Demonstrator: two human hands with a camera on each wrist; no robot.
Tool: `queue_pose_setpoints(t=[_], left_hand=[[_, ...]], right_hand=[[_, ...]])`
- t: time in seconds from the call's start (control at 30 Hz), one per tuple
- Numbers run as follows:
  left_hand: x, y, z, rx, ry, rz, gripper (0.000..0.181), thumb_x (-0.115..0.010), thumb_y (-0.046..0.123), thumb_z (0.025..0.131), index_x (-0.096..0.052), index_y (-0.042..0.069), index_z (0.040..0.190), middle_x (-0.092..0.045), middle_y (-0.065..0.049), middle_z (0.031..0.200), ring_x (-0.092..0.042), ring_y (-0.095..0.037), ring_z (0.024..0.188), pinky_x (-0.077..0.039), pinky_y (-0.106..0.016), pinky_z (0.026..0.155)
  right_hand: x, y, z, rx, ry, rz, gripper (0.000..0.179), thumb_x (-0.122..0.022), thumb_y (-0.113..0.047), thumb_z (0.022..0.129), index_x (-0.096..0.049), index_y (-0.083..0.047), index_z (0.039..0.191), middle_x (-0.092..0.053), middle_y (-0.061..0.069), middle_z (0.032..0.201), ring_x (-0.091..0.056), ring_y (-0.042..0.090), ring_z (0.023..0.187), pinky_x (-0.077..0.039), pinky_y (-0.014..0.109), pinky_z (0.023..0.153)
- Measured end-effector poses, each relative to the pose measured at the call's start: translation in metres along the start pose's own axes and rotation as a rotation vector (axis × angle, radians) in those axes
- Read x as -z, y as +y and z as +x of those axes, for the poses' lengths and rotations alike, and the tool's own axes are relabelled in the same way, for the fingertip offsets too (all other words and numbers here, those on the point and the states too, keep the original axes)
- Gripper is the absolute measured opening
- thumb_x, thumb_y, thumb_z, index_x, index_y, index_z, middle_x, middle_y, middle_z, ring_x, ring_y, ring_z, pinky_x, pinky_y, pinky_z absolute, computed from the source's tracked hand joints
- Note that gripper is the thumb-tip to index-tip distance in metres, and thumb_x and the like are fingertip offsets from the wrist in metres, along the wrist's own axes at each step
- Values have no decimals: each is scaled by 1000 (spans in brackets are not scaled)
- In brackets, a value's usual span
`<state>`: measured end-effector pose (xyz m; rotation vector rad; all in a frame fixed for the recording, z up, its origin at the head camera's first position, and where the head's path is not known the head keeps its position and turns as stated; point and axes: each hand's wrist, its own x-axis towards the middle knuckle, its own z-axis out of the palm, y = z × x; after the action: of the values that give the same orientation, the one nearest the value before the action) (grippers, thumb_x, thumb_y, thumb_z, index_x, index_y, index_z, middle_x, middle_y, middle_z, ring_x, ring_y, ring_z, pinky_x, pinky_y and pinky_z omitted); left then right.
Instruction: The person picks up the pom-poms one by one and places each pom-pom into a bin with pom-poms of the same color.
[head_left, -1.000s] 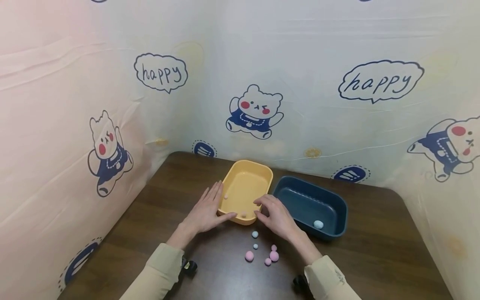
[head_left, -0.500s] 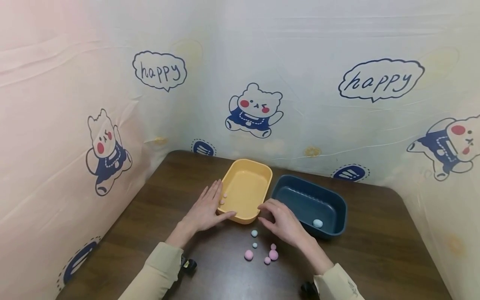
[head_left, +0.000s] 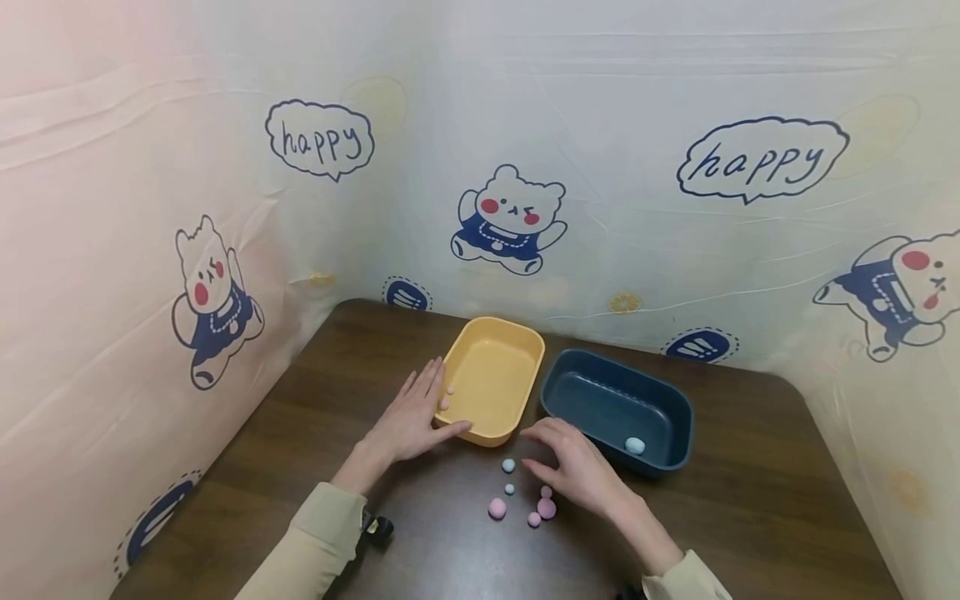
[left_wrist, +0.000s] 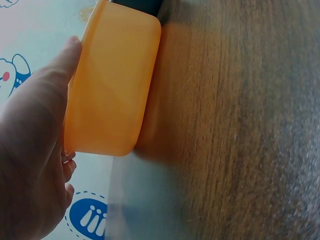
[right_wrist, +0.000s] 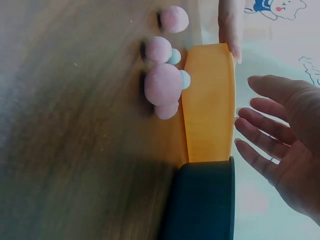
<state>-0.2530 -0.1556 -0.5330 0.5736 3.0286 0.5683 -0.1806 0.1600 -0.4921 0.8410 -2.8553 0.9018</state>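
Worktop (head_left: 450,554) carries four loose pink balls (head_left: 547,507) and two pale-blue balls (head_left: 508,465); yellow tray (head_left: 491,379) and blue tray (head_left: 596,400) sit toward its far edge. Left grip (head_left: 405,422) lies spread against yellow tray, steadying it, we judge. Right grip (head_left: 573,467) relaxed, holding nothing, near balls. Step we read: reaching for balls; next move calls for light single-ball pinch, neighbours roll easily. We read "happy" twice on backdrop (head_left: 615,242); no brand legible.
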Motion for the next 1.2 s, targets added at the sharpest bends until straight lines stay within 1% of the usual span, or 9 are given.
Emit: queue_pose_setpoints(t=[0.13,0.3,0.43,0.5,0.63,0.8,0.93,1.07,1.2], left_hand=[[0,0,0,5,-7,-3,128,-50,93,93,-12,4,176,-15,-16,186,-17,-34,174,-19,-59,141],[0,0,0,3,-9,-3,126,-49,92,93,-12,5,177,-13,-15,187,-15,-32,175,-18,-58,142],[0,0,0,1,-6,0,126,-50,92,93,-12,5,177,-13,-15,187,-16,-33,174,-19,-59,141],[0,0,0,0,-5,2,126,-51,91,93,-12,4,177,-13,-15,187,-17,-33,174,-19,-59,141],[1,0,0,-2,-12,10,126,-50,92,93,-11,5,177,-12,-14,187,-16,-33,174,-19,-58,141],[1,-1,0,-3,-17,11,127,-48,93,93,-10,5,177,-10,-13,187,-15,-32,175,-18,-58,142],[0,-2,1,-10,-10,8,127,-47,93,93,-11,5,177,-11,-14,187,-16,-32,174,-19,-59,141],[0,-2,0,-8,-11,5,127,-46,94,93,-11,5,177,-11,-14,187,-16,-31,175,-19,-59,141],[-1,-2,1,-5,-12,6,128,-45,95,93,-11,5,177,-10,-13,187,-15,-31,175,-18,-59,141]], right_hand=[[-2,-2,-5,5,-40,-16,41,-89,-20,94,-77,-10,132,-77,4,126,-69,17,113,-64,44,101],[-8,-7,-10,6,-92,-35,48,-91,-26,93,-75,-15,136,-72,0,132,-63,15,120,-60,46,105],[-14,-10,-14,25,-122,-46,48,-90,-30,94,-75,-17,137,-69,-1,136,-61,14,122,-58,44,105],[-18,-11,-15,39,-131,-48,48,-89,-33,95,-75,-15,137,-69,-1,135,-62,14,123,-58,43,106],[-26,-12,-15,37,-152,-18,47,-86,-38,97,-75,-14,135,-72,-2,129,-63,11,118,-58,41,104],[-35,-12,-16,36,-165,30,43,-83,-43,99,-76,-15,130,-75,-3,121,-59,6,108,-54,35,96],[-41,-12,-17,72,-165,18,36,-84,-40,99,-77,-16,125,-73,-5,113,-56,5,103,-49,31,92],[-45,-14,-17,85,-175,16,31,-85,-34,98,-77,-16,122,-70,-6,105,-54,3,99,-45,27,89],[-49,-15,-17,105,-174,-4,28,-86,-30,97,-78,-15,119,-70,-7,102,-53,3,97,-42,24,86]])
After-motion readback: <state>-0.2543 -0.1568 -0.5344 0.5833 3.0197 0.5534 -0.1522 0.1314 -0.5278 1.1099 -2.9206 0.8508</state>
